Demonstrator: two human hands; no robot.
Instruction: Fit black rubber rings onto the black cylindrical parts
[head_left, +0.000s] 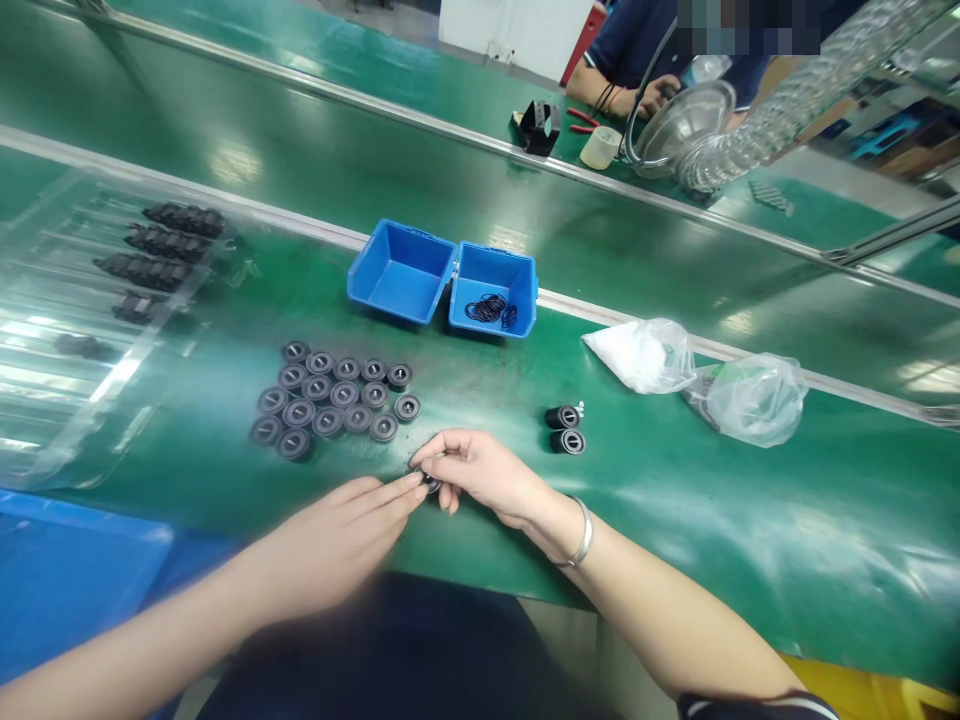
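Near the front edge of the green table, my left hand [356, 530] and my right hand [484, 472] meet around one small black round part [430, 483]. My fingers cover most of it. My right thumb and fingers pinch it, while the left fingertips press on it from the other side. Just beyond my hands, several similar black round parts [345, 395] stand in rows, each with a slotted top. Two black cylinders [568, 441] lie on their sides to the right, with a small pale piece [580, 409] beside the farther one.
Two blue bins [401, 285] stand at the back; the right one holds thin black rings [491, 310]. Plastic bags [652, 355] lie to the right. At left, a clear tray [97, 390] holds dark parts. Across the rail are a co-worker's hand [660, 95] and a clear duct [795, 100].
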